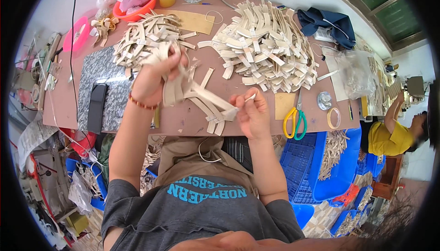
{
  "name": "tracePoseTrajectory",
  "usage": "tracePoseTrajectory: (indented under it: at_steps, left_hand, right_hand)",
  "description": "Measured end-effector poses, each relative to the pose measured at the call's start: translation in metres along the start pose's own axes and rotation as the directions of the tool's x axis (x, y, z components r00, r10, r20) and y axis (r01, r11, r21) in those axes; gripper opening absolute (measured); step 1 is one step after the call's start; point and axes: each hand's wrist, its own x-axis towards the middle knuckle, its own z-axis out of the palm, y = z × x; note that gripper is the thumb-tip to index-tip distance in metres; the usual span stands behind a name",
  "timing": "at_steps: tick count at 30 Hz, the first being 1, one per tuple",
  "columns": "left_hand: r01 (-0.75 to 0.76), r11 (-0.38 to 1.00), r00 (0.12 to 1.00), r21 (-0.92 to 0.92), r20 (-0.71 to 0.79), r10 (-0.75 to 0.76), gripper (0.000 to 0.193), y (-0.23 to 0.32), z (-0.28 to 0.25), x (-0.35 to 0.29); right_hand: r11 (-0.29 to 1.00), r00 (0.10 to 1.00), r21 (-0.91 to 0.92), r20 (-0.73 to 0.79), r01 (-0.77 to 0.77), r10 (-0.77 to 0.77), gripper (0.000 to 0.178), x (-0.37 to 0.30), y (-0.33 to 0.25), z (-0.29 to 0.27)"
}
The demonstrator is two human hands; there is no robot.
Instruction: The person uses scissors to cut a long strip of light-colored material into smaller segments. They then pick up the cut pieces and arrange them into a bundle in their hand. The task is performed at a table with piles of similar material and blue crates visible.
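Clutching strips (173,91), left fingers (175,60) above table (189,120); scissors (294,111) near edge.

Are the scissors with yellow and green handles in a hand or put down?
Put down: the scissors lie on the brown table, right of the right hand and apart from it; the left hand holds pale strips.
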Motion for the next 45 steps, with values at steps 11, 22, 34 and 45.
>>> tracePoseTrajectory:
  at_steps: [11, 22, 34, 45]
  left_hand:
    - [0.265, 0.910, 0.951, 0.320, 0.068, -0.301, 0.016, -0.054, 0.014, -0.097]
    - [0.261, 0.903, 0.931, 0.340, 0.157, -0.328, 0.012, -0.055, 0.010, -0.104]
    - [0.219, 0.930, 0.966, 0.294, 0.070, -0.249, 0.013, -0.058, 0.018, -0.110]
    - [-0.199, 0.570, 0.967, 0.797, 0.066, 0.245, 0.013, -0.072, 0.031, -0.123]
  right_hand:
    - [0.764, 0.911, -0.520, -0.073, -0.382, 0.406, 0.011, -0.033, 0.004, 0.041]
    - [0.764, 0.846, -0.436, 0.011, -0.476, 0.533, 0.012, -0.030, 0.007, 0.040]
    - [0.129, 0.914, -0.949, 0.313, 0.289, 0.258, 0.031, -0.014, -0.010, 0.076]
    - [-0.274, 0.699, -0.737, 0.674, 0.617, -0.238, 0.024, -0.051, 0.021, 0.066]
